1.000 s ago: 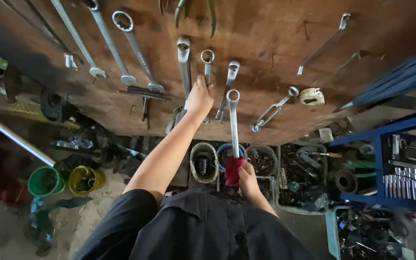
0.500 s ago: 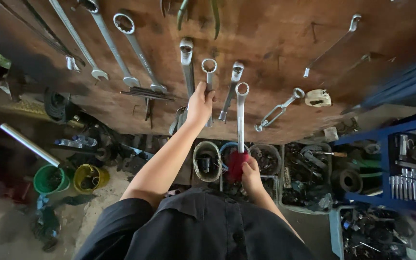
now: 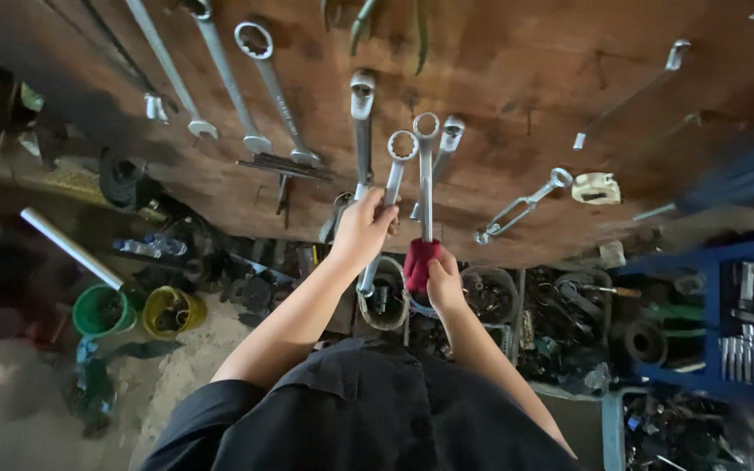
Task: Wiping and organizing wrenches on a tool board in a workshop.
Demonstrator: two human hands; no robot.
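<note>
Hands come first, nearest the camera, both raised toward the wooden board that carries the hanging tools. Right hand is clenched around the red-wrapped handle of a ring spanner, whose long axis runs straight up from the fist, the ring end just below the board's middle. Left hand sits just left of that shaft, fingers closed around a second ring spanner; this one leans slightly right, its ring close beside the first tool's ring, its lower end showing under the palm. The two shafts stand near each other without clearly touching. Beyond them, flat against the board, a longer spanner hangs directly above the left hand, and a shorter spanner hangs just right of the held ring. Farther left on the board hang several long spanners; right of the centre hangs a turnbuckle.
</note>
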